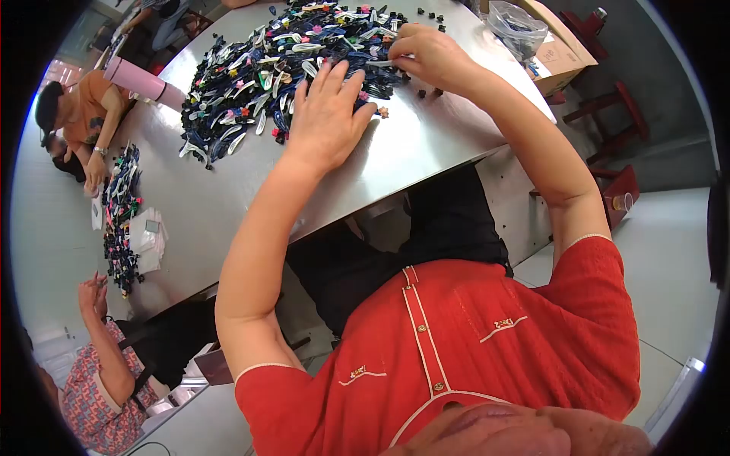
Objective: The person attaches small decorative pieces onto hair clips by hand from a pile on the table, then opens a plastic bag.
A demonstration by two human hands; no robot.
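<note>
A wide heap of small hair clips (236, 83), mostly navy, white and black with bright flower-shaped bits, covers the far part of the metal table (411, 144). My left hand (327, 118) rests palm down on the near edge of the heap, its fingers stretched out and apart. At the heap's right side, my right hand (433, 57) has thumb and fingers pinched together at a pale snap hair clip (382, 64). Part of that grip is hidden by the fingers. A small orange flower piece (383, 112) lies just right of my left hand.
Small black clips (422, 93) lie beside my right wrist. A pink tumbler (137, 80) stands left of the heap. Farther left are a second clip pile (122, 205), plastic bags (148, 239) and two people. A clear bag (517, 29) sits by a cardboard box (566, 53).
</note>
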